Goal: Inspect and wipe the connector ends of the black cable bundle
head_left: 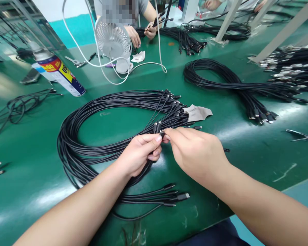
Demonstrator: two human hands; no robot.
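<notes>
My left hand (145, 150) is closed around several black cables, whose plugs (157, 127) stick up past the thumb. Fingertips of my right hand (197, 147) pinch at one cable plug (162, 133) right beside the left thumb; the exact contact is partly hidden by the fingers. Beneath and behind the hands lies a big looped bundle of black cables (69, 136), its connector ends fanned out to the right by a pale cloth scrap (199, 112). Closer to me, more cable ends (183, 196) rest on the green table (149, 75).
A spray can (64, 75) and a small white fan (113, 39) with a looping white cord stand at the back. More cable bundles (215, 75) lie to the right, near metal posts (284, 32) and small pliers (300, 135). A co-worker's hands (135, 37) hold cables across the table.
</notes>
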